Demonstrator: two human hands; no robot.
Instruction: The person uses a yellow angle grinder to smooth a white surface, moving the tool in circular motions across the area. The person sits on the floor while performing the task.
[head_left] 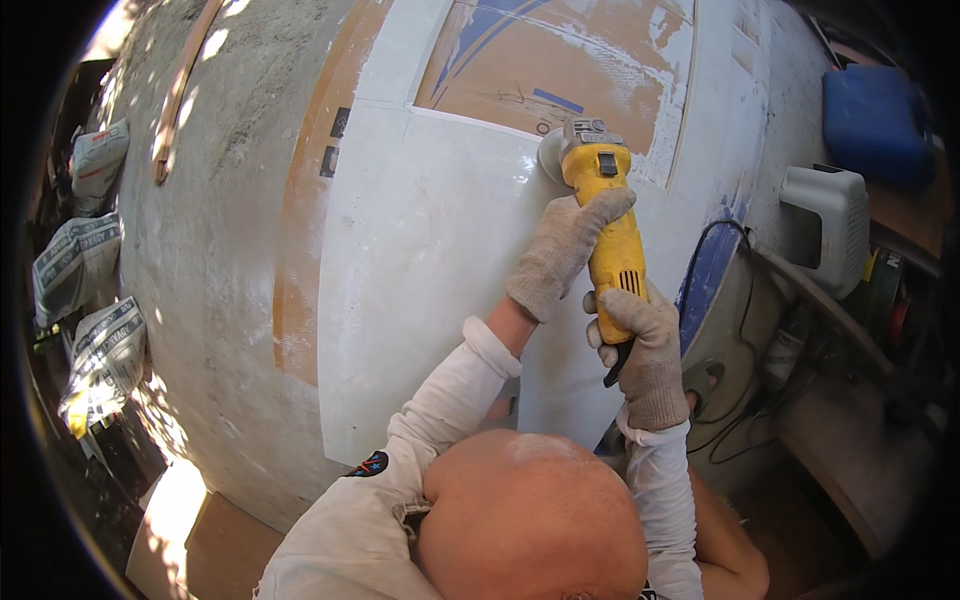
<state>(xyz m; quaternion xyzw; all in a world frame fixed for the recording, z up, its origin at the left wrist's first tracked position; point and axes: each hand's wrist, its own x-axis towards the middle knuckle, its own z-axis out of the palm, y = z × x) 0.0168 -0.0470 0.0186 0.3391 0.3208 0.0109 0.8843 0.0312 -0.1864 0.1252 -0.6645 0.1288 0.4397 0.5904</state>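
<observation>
A yellow angle grinder (614, 235) with a grey metal head is held in both my gloved hands. My left hand (562, 245) closes round its body just behind the head, the thumb lying over the top near the dark switch. My right hand (645, 335) wraps the rear end, where the black cord comes out. The grinder's round disc (551, 158) meets a large white sheet (430, 230), close to the lower edge of a rectangular cut-out. Brown cardboard (600, 60) with blue markings shows inside that cut-out. Whether the disc is spinning cannot be made out.
The black cord (748, 330) loops down at the right. Beyond it stand a grey plastic container (835, 225) and a blue jerrycan (875, 125). Several filled bags (105, 355) lie at the far left, and a wooden strip (185, 90) rests on the concrete floor (215, 260).
</observation>
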